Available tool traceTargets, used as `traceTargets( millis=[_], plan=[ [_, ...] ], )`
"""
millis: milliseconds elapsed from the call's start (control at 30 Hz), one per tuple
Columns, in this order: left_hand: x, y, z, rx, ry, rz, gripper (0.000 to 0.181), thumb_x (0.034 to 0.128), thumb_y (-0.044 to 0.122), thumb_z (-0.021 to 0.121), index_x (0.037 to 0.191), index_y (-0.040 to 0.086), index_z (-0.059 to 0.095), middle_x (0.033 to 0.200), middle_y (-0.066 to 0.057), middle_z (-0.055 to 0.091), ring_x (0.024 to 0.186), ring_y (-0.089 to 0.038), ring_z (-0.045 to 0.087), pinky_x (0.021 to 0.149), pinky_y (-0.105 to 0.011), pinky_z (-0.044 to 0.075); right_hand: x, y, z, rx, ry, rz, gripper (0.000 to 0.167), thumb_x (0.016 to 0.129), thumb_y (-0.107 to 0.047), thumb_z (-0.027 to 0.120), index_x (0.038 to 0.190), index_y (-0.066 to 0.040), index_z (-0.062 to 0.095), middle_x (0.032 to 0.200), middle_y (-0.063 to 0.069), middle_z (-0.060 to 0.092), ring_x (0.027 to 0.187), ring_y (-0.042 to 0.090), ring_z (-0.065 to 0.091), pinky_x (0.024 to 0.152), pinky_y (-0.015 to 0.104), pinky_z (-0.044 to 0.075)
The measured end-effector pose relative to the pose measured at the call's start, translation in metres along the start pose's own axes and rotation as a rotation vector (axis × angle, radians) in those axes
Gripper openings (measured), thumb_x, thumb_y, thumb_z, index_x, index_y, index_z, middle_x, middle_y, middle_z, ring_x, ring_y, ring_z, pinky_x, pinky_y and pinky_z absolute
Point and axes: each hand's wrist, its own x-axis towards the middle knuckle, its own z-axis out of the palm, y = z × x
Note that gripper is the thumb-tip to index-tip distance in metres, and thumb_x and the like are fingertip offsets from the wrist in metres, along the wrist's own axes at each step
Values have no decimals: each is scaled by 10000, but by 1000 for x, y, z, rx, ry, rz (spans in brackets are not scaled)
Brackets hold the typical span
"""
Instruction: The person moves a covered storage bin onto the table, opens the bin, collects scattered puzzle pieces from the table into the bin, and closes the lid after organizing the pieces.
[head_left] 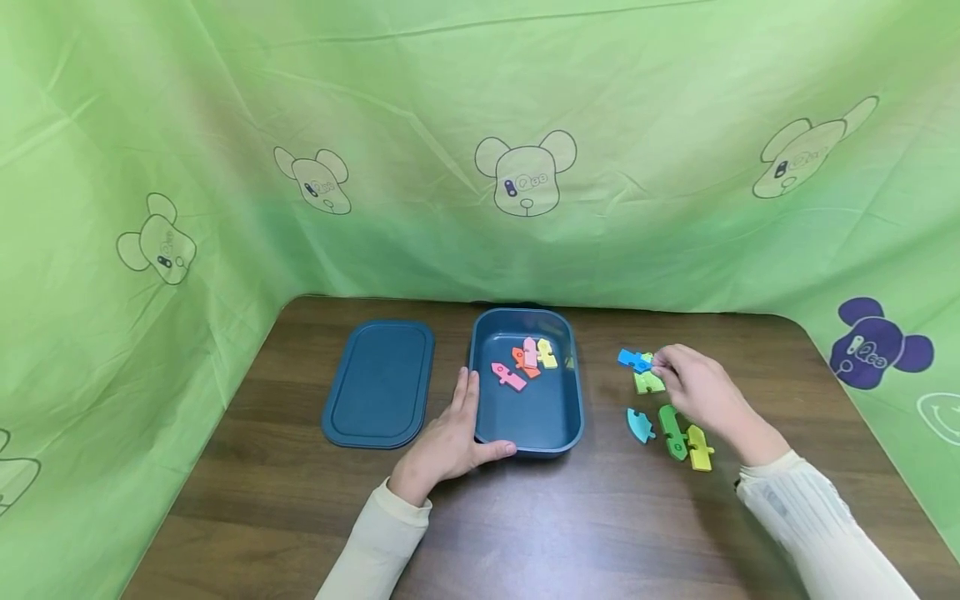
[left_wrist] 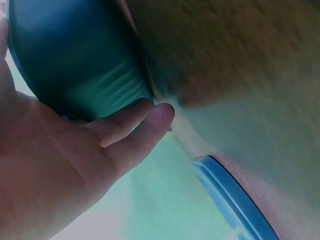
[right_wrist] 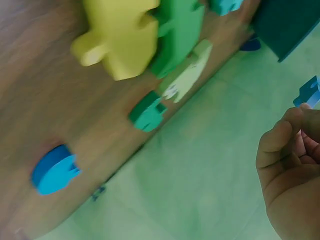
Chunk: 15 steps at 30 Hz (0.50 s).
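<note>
My right hand [head_left: 701, 387] pinches a blue puzzle piece [head_left: 632, 359] between thumb and fingertips; the right wrist view shows it raised off the table. Light green puzzle pieces [head_left: 648, 383] are just below that hand. Nearer lie a light blue piece [head_left: 640, 425], a green piece [head_left: 672, 432] and a yellow piece [head_left: 699, 450]. My left hand [head_left: 448, 442] rests against a dark blue box [head_left: 579, 400], straight fingers along its left wall and thumb at the near rim. Inside the box are pink [head_left: 508, 377], orange [head_left: 533, 372] and pale yellow [head_left: 547, 354] pieces.
A dark blue lid [head_left: 378, 383] lies flat to the left of the box. In the right wrist view, a teal piece [right_wrist: 148, 111] and a blue piece [right_wrist: 55, 170] also lie on the wooden table [head_left: 570, 525]. Green printed cloth [head_left: 420, 242] hangs around the table.
</note>
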Motion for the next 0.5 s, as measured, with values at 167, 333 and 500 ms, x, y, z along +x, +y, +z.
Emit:
traceTargets(
  millis=[167,333,500],
  plan=[
    [1,-1,1,16,-1,-6,1212,838,688,690,1631,149,-50,1685,-20,-129,1399,-465,361,1067,-556,384,11,-12,5,20,-6,-20,203,865,81,720,876,-91,613,825,-27,552,702,116,476,629,387,454],
    [2,-1,1,28,1,-9,1215,836,692,688,1631,150,-53,1685,-16,-132,1391,-470,372,1066,-563,382,22,-22,12,40,-18,-48,212,860,99,714,865,-84,606,814,-24,542,703,122,472,630,385,459],
    [2,-2,1,35,2,-11,1220,834,698,686,1631,151,-58,1687,-24,-126,1385,-471,381,1065,-568,382,30,-32,19,68,-57,-50,175,885,77,702,876,-69,607,828,-6,565,719,146,493,643,391,466]
  ],
)
